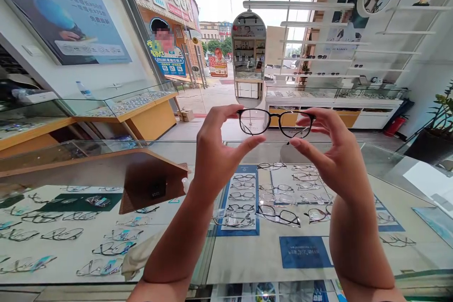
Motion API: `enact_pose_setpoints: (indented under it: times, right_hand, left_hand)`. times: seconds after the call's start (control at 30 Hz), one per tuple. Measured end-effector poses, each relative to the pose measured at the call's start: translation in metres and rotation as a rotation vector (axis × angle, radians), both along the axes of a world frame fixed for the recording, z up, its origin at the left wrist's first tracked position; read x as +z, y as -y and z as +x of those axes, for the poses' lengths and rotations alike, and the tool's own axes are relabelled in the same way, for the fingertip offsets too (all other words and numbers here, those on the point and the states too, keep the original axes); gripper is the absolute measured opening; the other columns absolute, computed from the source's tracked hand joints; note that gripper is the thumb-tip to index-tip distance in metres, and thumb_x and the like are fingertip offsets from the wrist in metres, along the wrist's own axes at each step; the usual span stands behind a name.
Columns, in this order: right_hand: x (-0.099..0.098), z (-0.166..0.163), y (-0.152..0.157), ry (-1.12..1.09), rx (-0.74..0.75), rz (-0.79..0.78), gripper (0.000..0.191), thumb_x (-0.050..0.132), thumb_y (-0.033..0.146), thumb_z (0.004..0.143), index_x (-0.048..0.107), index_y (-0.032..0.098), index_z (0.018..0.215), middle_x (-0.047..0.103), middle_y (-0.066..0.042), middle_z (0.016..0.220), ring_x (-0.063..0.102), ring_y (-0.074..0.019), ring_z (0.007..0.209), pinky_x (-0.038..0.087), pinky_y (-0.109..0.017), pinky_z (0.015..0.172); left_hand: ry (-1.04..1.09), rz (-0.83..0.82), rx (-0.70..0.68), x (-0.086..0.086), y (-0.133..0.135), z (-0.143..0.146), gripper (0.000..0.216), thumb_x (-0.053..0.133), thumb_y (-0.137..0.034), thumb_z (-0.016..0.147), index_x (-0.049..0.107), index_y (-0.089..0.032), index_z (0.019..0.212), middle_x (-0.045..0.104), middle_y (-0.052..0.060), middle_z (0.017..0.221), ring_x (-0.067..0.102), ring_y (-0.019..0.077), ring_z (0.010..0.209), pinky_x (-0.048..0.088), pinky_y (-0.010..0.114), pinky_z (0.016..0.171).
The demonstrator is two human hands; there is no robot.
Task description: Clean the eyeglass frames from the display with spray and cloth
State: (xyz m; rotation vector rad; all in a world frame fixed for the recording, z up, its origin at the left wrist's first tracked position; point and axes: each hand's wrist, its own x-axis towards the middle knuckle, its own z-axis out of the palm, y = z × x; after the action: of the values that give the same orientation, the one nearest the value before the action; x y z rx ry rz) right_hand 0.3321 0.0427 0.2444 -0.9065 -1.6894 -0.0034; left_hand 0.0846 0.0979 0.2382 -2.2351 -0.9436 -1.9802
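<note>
I hold a pair of black-framed glasses [276,122] up at chest height over a glass display counter [247,255]. My left hand [219,151] pinches the left rim between thumb and fingers. My right hand [332,151] pinches the right rim the same way. The lenses face me and look clear. Below them, several pairs of glasses [279,214] lie in rows under the counter glass.
A mirror [248,56] on a stand rises behind the counter. More glass cases [127,104] run along the left wall and shelves with glasses [318,59] stand at the right. A folded cloth [136,257] lies on the counter by my left forearm. A potted plant [440,118] sits far right.
</note>
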Motion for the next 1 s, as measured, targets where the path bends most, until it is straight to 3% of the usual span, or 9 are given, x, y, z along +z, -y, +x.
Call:
enact_pose_setpoints:
  times: [0.3, 1.0]
  right_hand:
    - [0.007, -0.001, 0.007, 0.123, -0.187, -0.020, 0.054, 0.076, 0.056, 0.100, 0.064, 0.033, 0.147, 0.075, -0.010, 0.142, 0.071, -0.0349, 0.131, 0.060, -0.056, 0.109]
    - [0.001, 0.000, 0.009, 0.209, -0.327, -0.111, 0.060, 0.067, 0.059, 0.105, 0.060, 0.028, 0.156, 0.075, -0.016, 0.145, 0.072, -0.0394, 0.129, 0.059, -0.061, 0.108]
  left_hand:
    - [-0.063, -0.037, 0.113, 0.001, 0.007, 0.005, 0.060, 0.090, -0.060, 0.085, 0.069, -0.027, 0.130, 0.075, 0.007, 0.123, 0.074, 0.0256, 0.109, 0.061, 0.044, 0.098]
    - [-0.052, 0.093, 0.151, -0.003, 0.010, 0.013, 0.055, 0.095, -0.042, 0.084, 0.068, -0.026, 0.129, 0.073, 0.007, 0.116, 0.070, 0.0236, 0.101, 0.061, 0.043, 0.092]
